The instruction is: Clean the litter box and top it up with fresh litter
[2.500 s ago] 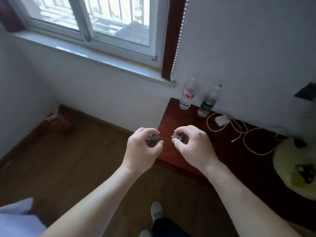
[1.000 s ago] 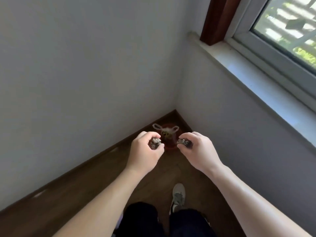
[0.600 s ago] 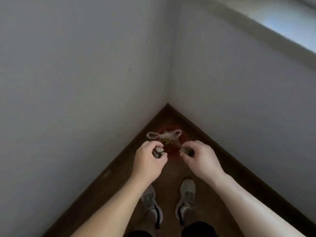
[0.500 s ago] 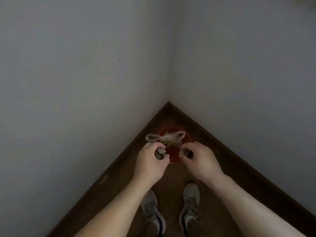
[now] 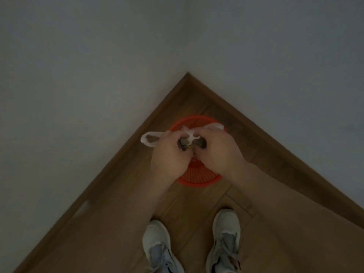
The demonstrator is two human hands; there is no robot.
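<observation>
Corner of the room: we stand over a red waste basket (image 5: 199, 181), both hands held close together above its mouth. Our left hand (image 5: 169, 155) has its fingers curled round a dark litter clump (image 5: 182, 146); our right hand (image 5: 216, 152) pinches a second clump (image 5: 201, 143) between thumb and fingers. A white plastic bag (image 5: 149, 138) lines the basket, one handle loop spilling past its left rim, the other at its far right rim. Our pale trainers (image 5: 159, 247) stand on the wooden floor (image 5: 110, 223) on the basket's near side; grey walls (image 5: 98, 66) meet behind it.
</observation>
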